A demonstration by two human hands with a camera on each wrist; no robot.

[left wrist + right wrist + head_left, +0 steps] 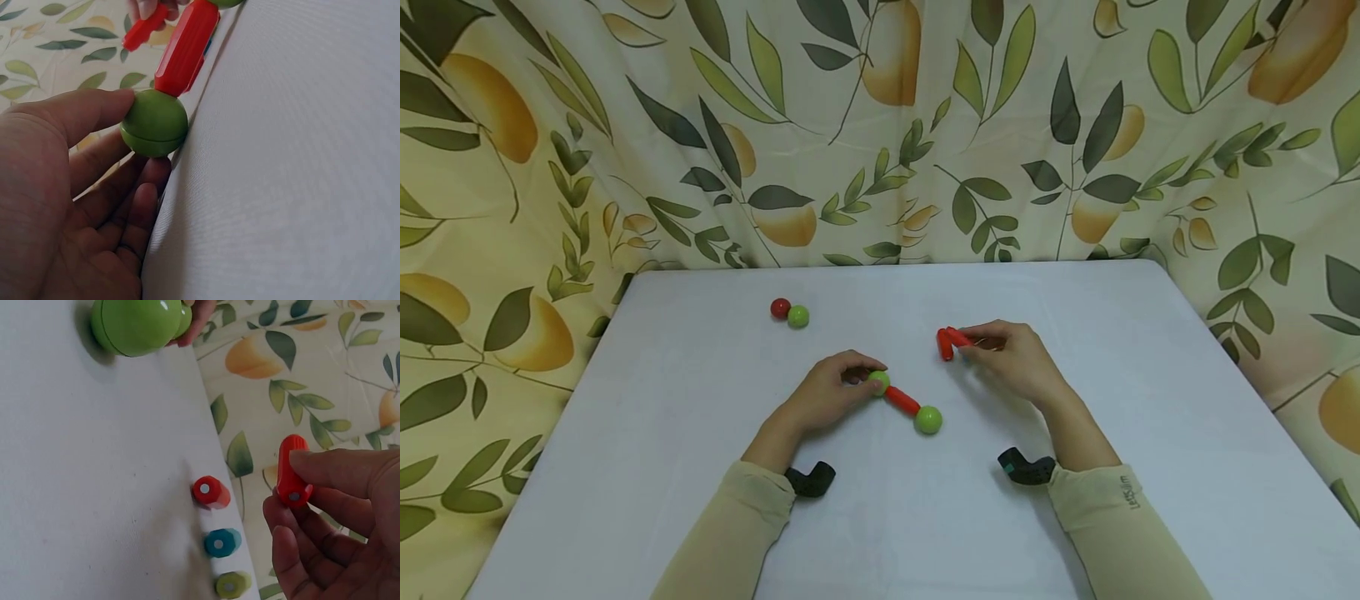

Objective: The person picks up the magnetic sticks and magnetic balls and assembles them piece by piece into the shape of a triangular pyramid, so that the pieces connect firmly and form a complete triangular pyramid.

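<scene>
White table (880,517), left fingers (103,157) pinching green ball (155,122), well inside edges (895,266)

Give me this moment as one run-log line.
left hand: pinches green ball | right hand: holds red stick | on table: teal stick, red ball

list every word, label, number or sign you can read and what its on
"Lets": on the right sleeve, printed sideways; the letters after it are too small to read surely.
Black wrist device, right side: a small green mark, unreadable.
Red rods, green balls: no text visible.
</scene>
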